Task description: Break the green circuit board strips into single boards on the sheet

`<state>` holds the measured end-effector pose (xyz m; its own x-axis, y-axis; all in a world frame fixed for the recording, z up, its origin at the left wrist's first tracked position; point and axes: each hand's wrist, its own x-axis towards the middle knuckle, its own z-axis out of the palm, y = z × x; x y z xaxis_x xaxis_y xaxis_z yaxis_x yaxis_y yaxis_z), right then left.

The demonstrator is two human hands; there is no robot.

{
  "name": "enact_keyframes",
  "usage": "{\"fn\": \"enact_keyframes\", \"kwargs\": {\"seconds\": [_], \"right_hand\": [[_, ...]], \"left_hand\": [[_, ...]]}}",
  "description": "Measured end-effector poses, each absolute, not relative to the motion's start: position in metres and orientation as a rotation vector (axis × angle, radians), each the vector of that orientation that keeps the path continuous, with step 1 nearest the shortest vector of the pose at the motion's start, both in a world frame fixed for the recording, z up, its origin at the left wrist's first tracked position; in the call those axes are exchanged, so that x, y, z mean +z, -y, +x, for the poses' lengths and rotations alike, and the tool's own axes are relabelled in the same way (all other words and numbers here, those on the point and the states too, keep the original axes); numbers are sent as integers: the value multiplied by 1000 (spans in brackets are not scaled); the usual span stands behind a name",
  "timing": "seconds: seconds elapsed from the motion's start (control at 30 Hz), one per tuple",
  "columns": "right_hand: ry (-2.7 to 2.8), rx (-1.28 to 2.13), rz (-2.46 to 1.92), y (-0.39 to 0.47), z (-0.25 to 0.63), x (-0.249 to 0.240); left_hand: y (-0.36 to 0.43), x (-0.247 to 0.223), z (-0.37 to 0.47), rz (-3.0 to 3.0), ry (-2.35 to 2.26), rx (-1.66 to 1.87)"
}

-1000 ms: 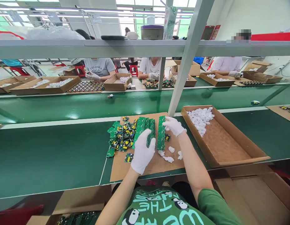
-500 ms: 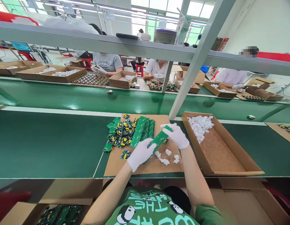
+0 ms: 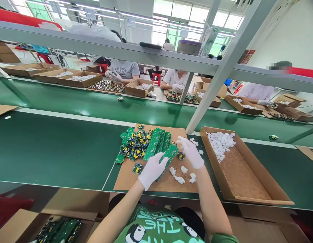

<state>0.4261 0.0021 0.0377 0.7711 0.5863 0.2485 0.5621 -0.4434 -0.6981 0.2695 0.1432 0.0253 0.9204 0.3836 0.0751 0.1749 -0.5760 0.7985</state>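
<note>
My white-gloved left hand (image 3: 151, 171) grips a long green circuit board strip (image 3: 171, 153) by its lower part, thumb on top, and holds it aslant over a cardboard sheet (image 3: 132, 182). Just right of the strip's far end is my gloved right hand (image 3: 192, 154), fingers apart and clear of the board. Below that hand lie several crumpled white pieces (image 3: 184, 169). A small board with a yellow part (image 3: 180, 155) sits between the strip and my right hand. To the left are more green strips (image 3: 153, 143) side by side, next to a heap of small boards (image 3: 136, 144).
A shallow cardboard box (image 3: 247, 168) with white pieces at its far end stands to my right. A slanted metal post (image 3: 209, 91) rises behind the sheet. Across the green belt (image 3: 95, 99), gloved co-workers sit among boxes and boards. An open box (image 3: 22, 224) holds boards below left.
My right hand has let go of the strip's far end and moved slightly right and down. My left hand still holds the strip. The view has shifted, and white pieces now show beyond my right hand.
</note>
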Motion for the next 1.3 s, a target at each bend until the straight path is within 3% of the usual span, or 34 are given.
{"fn": "enact_keyframes", "kwargs": {"seconds": [0.13,0.47,0.63,0.83,1.17,1.3], "right_hand": [[966,126,-2124,-4,401,47],[846,-151,-2209,-3,420,37],[817,-73,-2174,5,424,38],[779,302,-1840,7,386,53],[648,98,-1887,16,397,30],[657,-169,-1956,5,399,24]], "left_hand": [[-136,27,278,2216,-397,318],[-133,25,284,2123,-439,327],[-129,29,284,2002,-443,349],[-122,37,289,1982,-352,381],[-130,49,296,2118,-294,208],[-128,42,308,2143,-374,240]]}}
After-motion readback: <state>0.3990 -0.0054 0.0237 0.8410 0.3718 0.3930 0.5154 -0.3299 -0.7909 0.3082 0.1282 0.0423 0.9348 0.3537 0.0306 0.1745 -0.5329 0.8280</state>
